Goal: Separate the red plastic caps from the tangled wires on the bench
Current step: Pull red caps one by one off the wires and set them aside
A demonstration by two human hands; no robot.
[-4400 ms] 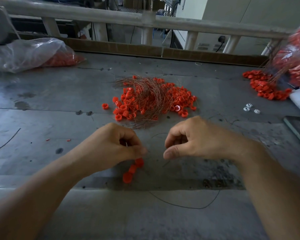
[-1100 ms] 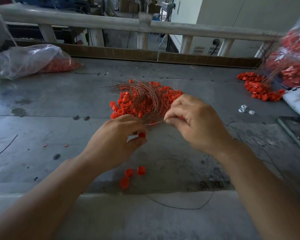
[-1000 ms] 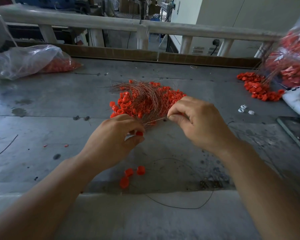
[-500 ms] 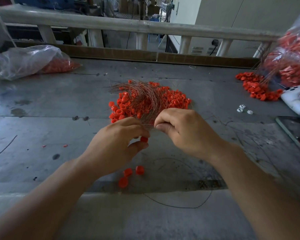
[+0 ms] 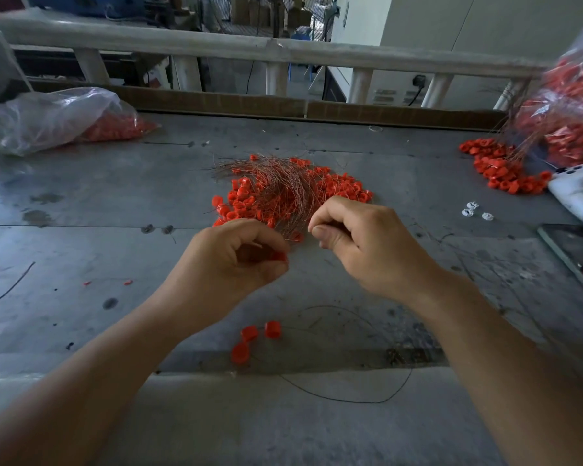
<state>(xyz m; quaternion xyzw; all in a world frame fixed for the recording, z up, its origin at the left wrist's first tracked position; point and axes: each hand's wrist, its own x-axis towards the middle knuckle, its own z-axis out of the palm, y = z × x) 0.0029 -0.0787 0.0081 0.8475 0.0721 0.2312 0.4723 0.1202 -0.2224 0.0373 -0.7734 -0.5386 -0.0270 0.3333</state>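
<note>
Grips a small red plastic cap (image 5: 281, 256) in curled left hand (image 5: 229, 264), near the pile of red plastic caps (image 5: 344, 190) under a tangle of thin coppery wires (image 5: 283, 186) mid grey metal bench (image 5: 115, 196). Pinches a strand at the tangle's near edge with right hand (image 5: 360, 243). Nearer the front edge, three loose red caps (image 5: 249, 332).

No writing, label, brand, number or sign can be read anywhere in view. The small grey plates (image 5: 386, 94) on the wall beyond the railing (image 5: 283, 52) are too small and blurred to tell whether they bear any print.
</note>
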